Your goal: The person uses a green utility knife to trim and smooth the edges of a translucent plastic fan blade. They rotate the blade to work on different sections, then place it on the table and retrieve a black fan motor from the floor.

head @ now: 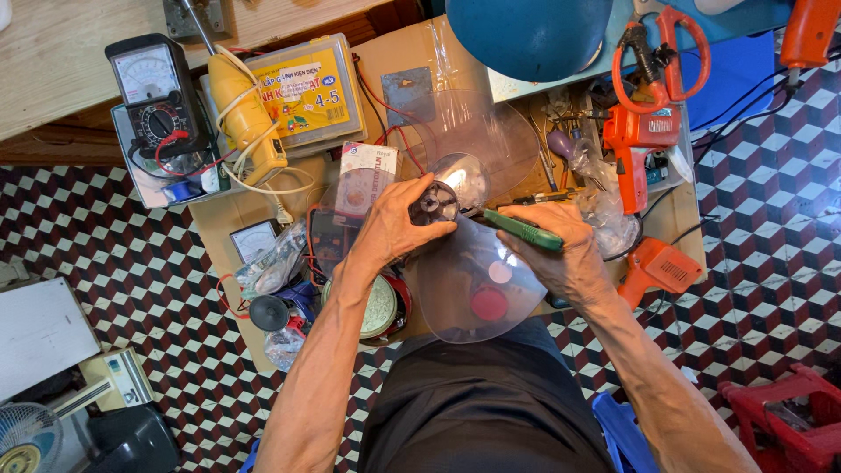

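I see a clear plastic fan blade (pixel 473 280), hub grey and ribbed, blades see-through and glossy, held just below the blue lamp shade (pixel 530 35). My left hand (pixel 394 223) has its fingers wrapped on the hub. My right hand (pixel 561 254) pinches a green-handled screwdriver (pixel 524 231) beside it.

Analogue multimeter (pixel 153 105) at far left of the cardboard-covered bench (pixel 385 61), with a yellow soldering gun (pixel 245 114) just right of it, lying against a yellow-labelled parts box (pixel 307 92). Orange glue gun (pixel 639 144) stands far right; red-handled scissors (pixel 661 52) beyond it. Blue lamp shade (pixel 526 35) overhangs the far edge. Round tin (pixel 381 307) sits near left. Checkered tile floor (pixel 131 254) surrounds.
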